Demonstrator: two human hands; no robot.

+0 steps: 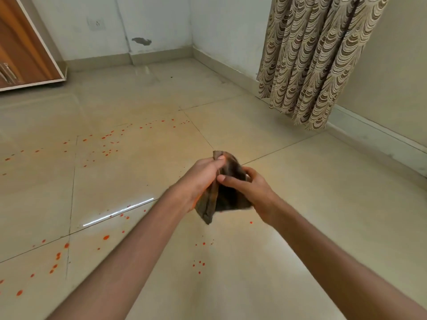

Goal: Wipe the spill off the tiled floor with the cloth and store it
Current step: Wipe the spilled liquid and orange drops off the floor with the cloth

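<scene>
Two hands hold cloth [227,195] mid-air above spill [105,237]: left hand [198,181] and right hand [254,190] pinch it, apparently folding | step: pre-wipe, nothing wiped yet | next: lower cloth onto spill.

One wide-angle view only, from a camera worn on the person's head. It faces forward and down. The fingers [227,179] sit mid-frame at the end of outstretched forearms, tiled floor [300,215] beneath them, wall corner [191,42] far beyond them.

floor [300,204]: we see glossy, smooth tile
cloth [227,197]: matt, dark fabric
cabinet [20,47], ten o'clock: we see smooth brown wood
</scene>
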